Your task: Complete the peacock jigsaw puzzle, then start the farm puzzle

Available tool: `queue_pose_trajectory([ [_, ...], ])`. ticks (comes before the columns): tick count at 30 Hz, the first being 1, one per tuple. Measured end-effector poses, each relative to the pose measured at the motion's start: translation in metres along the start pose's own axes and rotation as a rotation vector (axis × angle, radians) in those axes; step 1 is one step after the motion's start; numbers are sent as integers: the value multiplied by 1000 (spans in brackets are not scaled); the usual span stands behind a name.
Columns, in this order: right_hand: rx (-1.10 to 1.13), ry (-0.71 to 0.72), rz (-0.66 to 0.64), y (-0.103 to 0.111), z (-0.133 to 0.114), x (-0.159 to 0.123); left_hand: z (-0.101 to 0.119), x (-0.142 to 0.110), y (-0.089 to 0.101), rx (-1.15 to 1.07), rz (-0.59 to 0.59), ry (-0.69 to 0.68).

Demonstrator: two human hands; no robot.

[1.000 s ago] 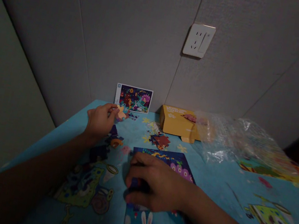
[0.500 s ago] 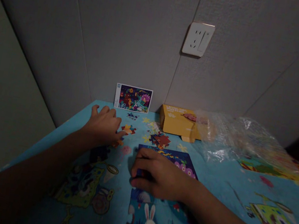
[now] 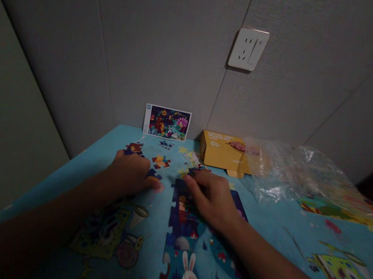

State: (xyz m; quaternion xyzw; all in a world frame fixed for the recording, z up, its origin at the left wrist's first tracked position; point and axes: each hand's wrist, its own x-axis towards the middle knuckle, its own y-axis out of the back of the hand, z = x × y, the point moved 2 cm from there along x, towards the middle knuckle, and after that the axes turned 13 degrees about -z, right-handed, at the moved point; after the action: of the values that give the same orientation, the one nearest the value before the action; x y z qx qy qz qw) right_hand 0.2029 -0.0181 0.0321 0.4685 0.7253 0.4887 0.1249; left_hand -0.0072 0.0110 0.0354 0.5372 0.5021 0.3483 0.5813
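Puzzle work on a desk (image 3: 263, 235) under a blue cartoon-print cover, seen in dim light. The assembled puzzle section (image 3: 200, 276) lies at near centre; the picture's lower border cuts off its near part, and the right forearm covers some of its right side. The left hand (image 3: 131, 171), left of centre, has its fingers curled and its thumb out to the right, over an orange-marked piece (image 3: 153, 181); the fingertips are hidden, so whether it grips anything cannot be told. The right hand (image 3: 214, 197) is bent over the section's far end, its fingers at a dark-edged loose piece (image 3: 198, 170), perhaps touching it; its grip, too, cannot be told. Farther off lie a star-marked piece (image 3: 161, 161), a small blue piece (image 3: 165, 145) and, just beyond the left hand, a brown-and-purple piece (image 3: 135, 147). A picture card (image 3: 167, 123) leans on the wall (image 3: 175, 36). Right of it is a yellow box (image 3: 220, 152), its right part under crumpled clear plastic (image 3: 278, 172), which also blurs a colourful sheet (image 3: 350, 211) at far right.
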Motion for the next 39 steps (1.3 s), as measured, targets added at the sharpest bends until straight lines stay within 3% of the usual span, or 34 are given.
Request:
queue_pose_trajectory([
  [3,9,-104,109,3,7,0,12,-3,0,-71,-59,-88],
  [6,24,-131,119,1,9,0,19,-3,-1,-114,-47,-129],
  [13,3,-80,-101,-10,12,3,21,4,-7,-268,-23,-186],
  [17,-26,-8,-189,-13,14,3,18,8,-6,-235,78,-167],
  [20,-20,-23,-200,-13,14,3,15,11,-8,-215,118,-178],
  [28,-21,-11,-213,-13,14,2,12,17,-21,-166,94,-196],
  [39,-11,-19,-231,-15,16,2,21,4,-12,-165,22,-346],
])
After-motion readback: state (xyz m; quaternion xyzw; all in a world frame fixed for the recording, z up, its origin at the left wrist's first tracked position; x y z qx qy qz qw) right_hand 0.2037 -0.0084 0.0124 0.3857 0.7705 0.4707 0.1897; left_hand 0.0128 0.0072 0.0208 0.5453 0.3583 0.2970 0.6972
